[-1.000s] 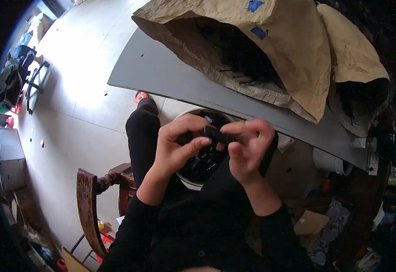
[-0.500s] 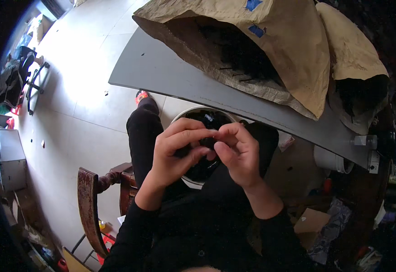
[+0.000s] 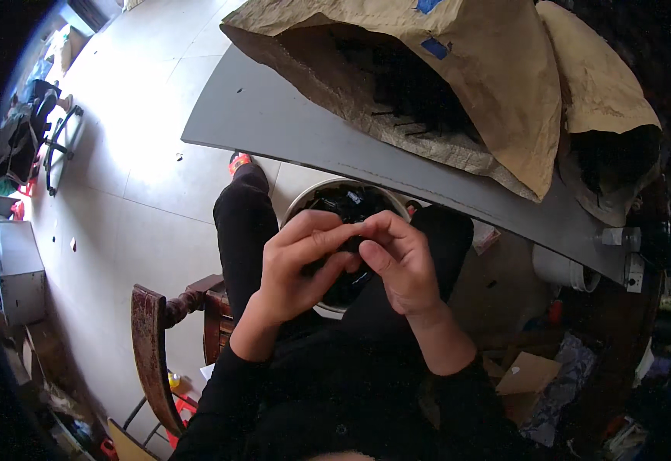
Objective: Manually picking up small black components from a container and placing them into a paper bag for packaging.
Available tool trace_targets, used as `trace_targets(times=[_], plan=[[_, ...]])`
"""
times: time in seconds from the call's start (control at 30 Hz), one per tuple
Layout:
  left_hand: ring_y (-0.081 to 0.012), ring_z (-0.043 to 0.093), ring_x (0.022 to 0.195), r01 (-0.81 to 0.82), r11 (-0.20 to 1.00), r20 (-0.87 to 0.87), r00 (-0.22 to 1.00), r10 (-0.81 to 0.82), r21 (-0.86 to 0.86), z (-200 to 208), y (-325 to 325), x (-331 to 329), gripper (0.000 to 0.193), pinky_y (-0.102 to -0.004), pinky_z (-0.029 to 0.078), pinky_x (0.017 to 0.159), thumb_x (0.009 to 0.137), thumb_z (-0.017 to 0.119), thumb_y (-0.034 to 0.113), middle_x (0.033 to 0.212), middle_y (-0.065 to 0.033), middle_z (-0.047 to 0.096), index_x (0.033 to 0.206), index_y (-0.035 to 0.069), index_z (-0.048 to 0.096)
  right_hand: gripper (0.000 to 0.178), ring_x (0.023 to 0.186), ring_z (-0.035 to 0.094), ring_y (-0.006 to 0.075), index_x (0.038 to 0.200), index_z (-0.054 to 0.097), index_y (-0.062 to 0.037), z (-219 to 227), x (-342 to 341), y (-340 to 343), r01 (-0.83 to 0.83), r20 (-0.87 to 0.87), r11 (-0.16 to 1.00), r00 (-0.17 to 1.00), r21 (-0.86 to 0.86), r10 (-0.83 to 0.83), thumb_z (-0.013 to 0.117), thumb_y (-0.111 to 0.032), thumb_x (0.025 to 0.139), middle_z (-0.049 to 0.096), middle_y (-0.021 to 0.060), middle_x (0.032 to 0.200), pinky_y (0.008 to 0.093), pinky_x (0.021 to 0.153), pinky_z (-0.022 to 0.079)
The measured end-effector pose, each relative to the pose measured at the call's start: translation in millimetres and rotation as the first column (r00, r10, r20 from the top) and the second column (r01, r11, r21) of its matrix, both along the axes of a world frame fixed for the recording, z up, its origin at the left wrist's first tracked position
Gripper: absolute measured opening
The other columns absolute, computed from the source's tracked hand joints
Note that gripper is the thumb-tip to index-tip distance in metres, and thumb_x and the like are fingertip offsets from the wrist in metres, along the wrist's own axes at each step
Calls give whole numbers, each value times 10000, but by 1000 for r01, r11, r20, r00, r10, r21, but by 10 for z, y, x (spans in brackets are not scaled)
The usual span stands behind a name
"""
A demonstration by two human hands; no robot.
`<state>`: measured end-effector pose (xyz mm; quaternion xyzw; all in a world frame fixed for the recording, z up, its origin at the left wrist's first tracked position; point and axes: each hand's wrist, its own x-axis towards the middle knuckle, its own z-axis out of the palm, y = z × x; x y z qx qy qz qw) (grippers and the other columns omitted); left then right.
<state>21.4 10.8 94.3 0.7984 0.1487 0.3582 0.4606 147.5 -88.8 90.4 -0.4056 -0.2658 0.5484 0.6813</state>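
My left hand point(image 3: 293, 265) and my right hand point(image 3: 406, 269) meet at their fingertips over a round pale-rimmed bucket point(image 3: 291, 213). Both are closed in a pinch. Whatever they pinch is small, and the fingers and the dark background hide it. Glossy black pieces point(image 3: 351, 201) fill the bucket between my knees; their kind cannot be made out.
A grey tabletop point(image 3: 251, 100) slants across ahead, bearing an open brown paper sack point(image 3: 504, 100) with dark thin items inside and a second sack point(image 3: 597, 84). At left stands a worn wooden chair point(image 3: 149, 338). Under the table's right end is a white bucket point(image 3: 554, 269).
Both hands have shifted slightly and my fingertips have drawn closer together. The dark spot between them shows less now. The sacks and bucket stay in place.
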Motion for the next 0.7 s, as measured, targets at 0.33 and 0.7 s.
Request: trace_targets(times=[0.33,0.7], plan=[[-202,585,679,33,998,18,999,-33,-45,3,-47,7,332,-262,464,580,626,695,32,857,-104,574,953,21,637,83,705,539,88,907,446,-51,32,47,-31,-84,-281,995,958,-55,66,486,-119,881,552,58,848,198,604,421],[-180,591,535,74,992,77,994,-82,106,-16,28,-83,304,-245,448,477,555,774,178,618,-73,583,761,2,635,329,555,483,60,946,474,-42,1,-16,-83,-121,-26,981,993,-149,118,562,-343,844,535,27,749,186,486,372]])
